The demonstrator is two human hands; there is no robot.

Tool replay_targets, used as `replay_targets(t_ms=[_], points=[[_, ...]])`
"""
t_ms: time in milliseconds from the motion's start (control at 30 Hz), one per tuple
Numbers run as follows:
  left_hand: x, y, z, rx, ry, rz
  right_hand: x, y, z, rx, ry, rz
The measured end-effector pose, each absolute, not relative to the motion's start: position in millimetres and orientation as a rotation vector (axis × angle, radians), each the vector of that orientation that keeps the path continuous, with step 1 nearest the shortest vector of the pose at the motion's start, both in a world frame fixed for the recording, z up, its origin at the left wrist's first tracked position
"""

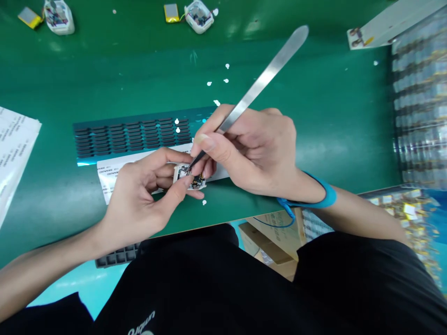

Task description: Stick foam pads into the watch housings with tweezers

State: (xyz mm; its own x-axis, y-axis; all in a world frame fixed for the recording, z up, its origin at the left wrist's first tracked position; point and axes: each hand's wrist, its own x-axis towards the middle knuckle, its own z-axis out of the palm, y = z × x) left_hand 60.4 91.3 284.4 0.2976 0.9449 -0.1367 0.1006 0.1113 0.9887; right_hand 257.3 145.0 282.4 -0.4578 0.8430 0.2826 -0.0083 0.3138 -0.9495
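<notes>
- Just above the near edge of the green bench [314,121], your left hand [139,200] pinches a small white device [190,177] with its circuit board exposed, thumb and fingers closed on its sides.
- Your right hand [251,149] grips metal tweezers [258,83], fingers clamped together around the shaft; the dark tip touches the board inside the device.
- The device hangs over a white printed label strip [111,170], just in front of a sheet of dark foam pads [132,135].
- A blue wrist strap [324,197] circles your right wrist.
- 2 similar white devices [59,16] with yellow batteries [171,12] lie at the bench's far edge.
- Small white scraps [217,102] dot the bench beyond your hands.
</notes>
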Motion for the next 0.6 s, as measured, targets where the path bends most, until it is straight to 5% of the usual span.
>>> replay_targets(t_ms=[233,600], points=[[51,91,280,1.843,1.137,0.851,282,171,291,-0.959,-1.899,0.967],[48,106,254,2.307,0.981,0.695,283,201,266,-1.025,-1.943,1.224]])
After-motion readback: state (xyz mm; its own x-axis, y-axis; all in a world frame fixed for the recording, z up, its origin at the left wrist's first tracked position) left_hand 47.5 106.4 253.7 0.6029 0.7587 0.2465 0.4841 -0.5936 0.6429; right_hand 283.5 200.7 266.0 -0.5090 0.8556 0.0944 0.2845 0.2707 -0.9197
